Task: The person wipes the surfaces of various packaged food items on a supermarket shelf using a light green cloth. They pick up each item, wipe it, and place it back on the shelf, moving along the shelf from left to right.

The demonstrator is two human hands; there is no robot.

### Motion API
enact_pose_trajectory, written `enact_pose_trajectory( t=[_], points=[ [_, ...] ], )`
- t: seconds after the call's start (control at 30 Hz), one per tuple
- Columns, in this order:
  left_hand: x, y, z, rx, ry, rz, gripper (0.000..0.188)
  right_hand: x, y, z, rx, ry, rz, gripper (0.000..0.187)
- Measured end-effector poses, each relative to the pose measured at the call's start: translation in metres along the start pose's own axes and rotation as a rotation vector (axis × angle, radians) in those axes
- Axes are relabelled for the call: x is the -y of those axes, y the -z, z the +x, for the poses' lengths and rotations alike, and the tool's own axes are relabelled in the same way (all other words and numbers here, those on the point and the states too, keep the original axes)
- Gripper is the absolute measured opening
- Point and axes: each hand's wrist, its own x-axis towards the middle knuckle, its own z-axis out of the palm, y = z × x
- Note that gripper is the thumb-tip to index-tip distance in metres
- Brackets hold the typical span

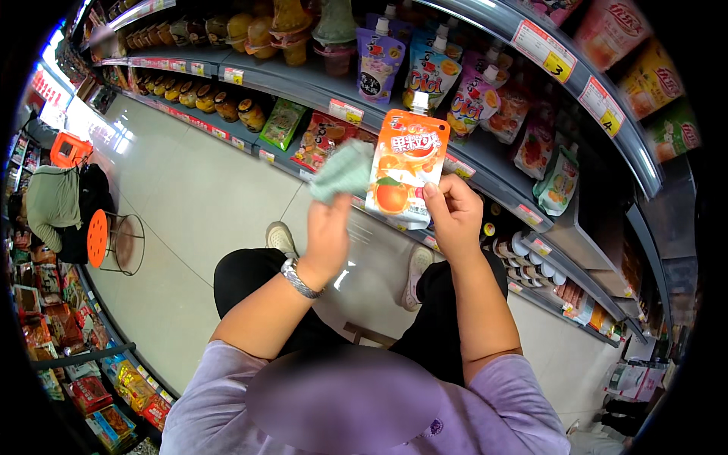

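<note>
My right hand [455,214] grips an orange-and-white spouted drink pouch [409,155] by its lower right edge, thumb on the front. Oranges are pictured on the pouch, and its white cap points away from me. A pale green cloth [343,168], smeared by motion, is bunched in my left hand [328,235] just left of the pouch. Whether the cloth touches the pouch I cannot tell. Beyond my hands, more spouted pouches stand on the shelf, among them a purple one [379,64] and a pink-and-purple one [472,102].
Below the pouches a lower shelf holds jars [251,114] and a green snack packet [283,123]. The shelf edge with price tags [345,111] runs close past my hands. An orange-topped stool [98,239] and another person [54,205] are at the left, near a snack rack [57,322].
</note>
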Motion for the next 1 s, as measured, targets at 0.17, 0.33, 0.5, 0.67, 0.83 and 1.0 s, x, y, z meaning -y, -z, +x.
enact_pose_trajectory(
  t=[0.17, 0.33, 0.5, 0.67, 0.83, 1.0],
  points=[
    [-0.008, 0.013, 0.015, -0.054, 0.55, -0.797, 0.034, -0.001, -0.014, -0.006, 0.165, -0.025, 0.218, 0.014],
    [-0.007, 0.012, 0.016, -0.002, 0.55, -0.678, 0.034, -0.004, -0.016, -0.002, 0.198, -0.093, 0.049, 0.016],
    [-0.013, 0.0, 0.016, -0.016, 0.548, -0.574, 0.032, -0.003, -0.008, -0.001, 0.242, -0.126, 0.09, 0.015],
    [-0.012, -0.013, 0.009, 0.038, 0.526, -0.647, 0.033, -0.007, 0.018, 0.002, 0.101, 0.017, 0.134, 0.014],
    [-0.013, -0.016, 0.013, 0.057, 0.505, -0.704, 0.036, -0.015, 0.059, 0.005, -0.173, 0.181, 0.241, 0.015],
    [-0.012, -0.011, 0.025, -0.035, 0.483, -0.758, 0.039, -0.015, 0.105, 0.016, -0.397, 0.188, 0.026, 0.016]
  ],
)
